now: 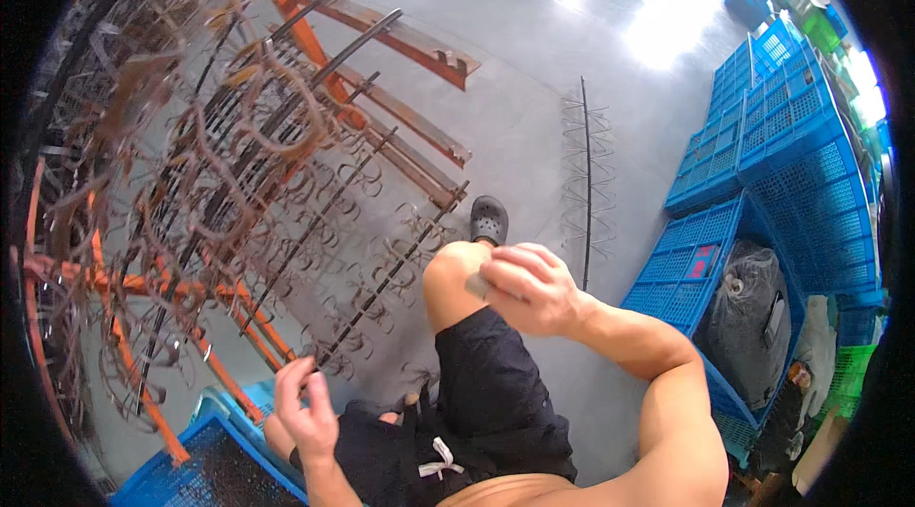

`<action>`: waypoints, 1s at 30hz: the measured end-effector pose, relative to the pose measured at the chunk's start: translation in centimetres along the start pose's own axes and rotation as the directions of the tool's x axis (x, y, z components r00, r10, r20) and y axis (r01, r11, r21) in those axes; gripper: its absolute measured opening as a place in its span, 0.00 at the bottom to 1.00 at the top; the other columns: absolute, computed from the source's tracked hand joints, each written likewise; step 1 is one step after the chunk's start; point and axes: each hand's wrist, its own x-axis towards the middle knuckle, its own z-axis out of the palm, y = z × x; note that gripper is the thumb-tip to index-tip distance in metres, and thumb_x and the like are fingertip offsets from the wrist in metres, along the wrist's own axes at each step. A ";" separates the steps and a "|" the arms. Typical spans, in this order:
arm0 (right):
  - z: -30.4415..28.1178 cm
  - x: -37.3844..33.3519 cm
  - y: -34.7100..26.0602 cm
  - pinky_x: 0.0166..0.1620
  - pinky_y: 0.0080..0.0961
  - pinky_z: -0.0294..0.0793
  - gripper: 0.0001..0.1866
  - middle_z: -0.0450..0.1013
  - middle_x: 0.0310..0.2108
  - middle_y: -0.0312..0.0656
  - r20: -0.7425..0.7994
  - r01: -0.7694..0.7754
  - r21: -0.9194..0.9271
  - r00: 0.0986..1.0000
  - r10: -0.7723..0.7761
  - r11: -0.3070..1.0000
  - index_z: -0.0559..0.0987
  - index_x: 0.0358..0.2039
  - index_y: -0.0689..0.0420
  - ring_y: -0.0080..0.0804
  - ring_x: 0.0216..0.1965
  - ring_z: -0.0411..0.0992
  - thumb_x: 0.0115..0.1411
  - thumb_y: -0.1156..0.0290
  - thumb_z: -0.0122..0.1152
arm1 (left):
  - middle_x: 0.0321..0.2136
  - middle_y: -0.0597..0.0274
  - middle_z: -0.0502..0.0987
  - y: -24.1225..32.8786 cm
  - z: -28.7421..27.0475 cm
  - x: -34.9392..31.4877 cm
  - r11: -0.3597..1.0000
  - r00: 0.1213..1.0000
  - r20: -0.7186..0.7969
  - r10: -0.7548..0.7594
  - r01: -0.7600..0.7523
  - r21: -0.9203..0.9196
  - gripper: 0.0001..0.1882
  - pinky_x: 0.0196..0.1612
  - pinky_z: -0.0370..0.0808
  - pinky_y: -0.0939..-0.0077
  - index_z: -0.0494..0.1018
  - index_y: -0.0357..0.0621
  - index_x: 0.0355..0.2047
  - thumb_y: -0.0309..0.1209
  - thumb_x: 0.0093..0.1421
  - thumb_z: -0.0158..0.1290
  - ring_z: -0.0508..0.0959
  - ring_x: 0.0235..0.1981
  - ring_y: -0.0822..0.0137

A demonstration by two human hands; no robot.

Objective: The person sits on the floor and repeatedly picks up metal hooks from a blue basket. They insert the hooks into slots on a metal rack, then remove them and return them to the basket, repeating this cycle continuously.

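Observation:
My right hand (530,293) is closed in front of my raised knee, its fingers wrapped round a small grey flat piece (478,285) whose end sticks out past the fingertips. What kind of piece it is, I cannot make out. Lower left, my left hand (307,412) has its fingers half curled and apart from the thumb, with nothing visible in it. Its fingertips lie nearest the lower end of a black rod (389,278) lined with curved wire hooks. Whether they touch it, I cannot tell.
An orange metal rack (307,35) with many hooked rods fills the left side. Another hooked rod (586,164) lies on the grey floor. Blue plastic crates (791,116) are stacked at right, one holding a dark plastic-wrapped bundle (748,316). A blue crate (195,469) stands lower left.

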 end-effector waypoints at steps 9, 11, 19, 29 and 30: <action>-2.1 4.0 -7.3 0.42 0.30 0.72 0.05 0.68 0.38 0.38 -0.133 0.315 0.187 0.947 -0.293 0.931 0.77 0.26 0.53 0.35 0.42 0.68 0.48 0.69 0.58 | 0.42 0.53 0.72 12.2 1.2 0.5 0.715 0.742 0.084 0.665 -0.601 -0.357 0.22 0.43 0.71 0.64 0.70 0.36 0.44 0.38 0.54 0.56 0.72 0.40 0.53; -2.3 3.8 -7.8 0.42 0.32 0.72 0.05 0.68 0.37 0.39 -0.141 0.309 0.219 0.949 -0.283 0.926 0.77 0.26 0.55 0.36 0.42 0.68 0.48 0.69 0.57 | 0.41 0.51 0.71 12.4 1.6 0.0 0.720 0.738 0.070 0.671 -0.626 -0.300 0.22 0.44 0.71 0.61 0.69 0.39 0.45 0.42 0.57 0.53 0.72 0.40 0.53; -2.0 1.0 -6.2 0.40 0.34 0.71 0.07 0.67 0.36 0.42 -0.094 0.140 0.404 0.989 -0.111 0.904 0.74 0.25 0.58 0.39 0.40 0.68 0.45 0.69 0.56 | 0.39 0.53 0.71 13.6 5.0 0.4 0.777 0.786 0.118 0.607 -0.556 -0.296 0.17 0.39 0.71 0.67 0.71 0.39 0.42 0.32 0.54 0.56 0.72 0.38 0.57; 0.9 -5.9 -2.3 0.35 0.27 0.67 0.09 0.66 0.30 0.38 0.006 -0.133 0.429 0.990 0.144 0.893 0.73 0.26 0.56 0.32 0.33 0.66 0.42 0.69 0.54 | 0.28 0.63 0.68 12.7 15.3 1.9 0.835 0.925 0.381 -0.002 0.211 -0.508 0.06 0.33 0.65 0.82 0.67 0.36 0.26 0.26 0.59 0.50 0.66 0.27 0.74; 1.1 -6.9 -1.7 0.34 0.28 0.67 0.09 0.67 0.30 0.38 0.013 -0.144 0.442 0.988 0.155 0.885 0.73 0.26 0.56 0.32 0.33 0.67 0.42 0.70 0.56 | 0.28 0.64 0.68 12.8 16.0 1.9 0.796 0.889 0.446 -0.106 0.345 -0.498 0.06 0.32 0.64 0.83 0.68 0.36 0.26 0.25 0.58 0.52 0.67 0.27 0.74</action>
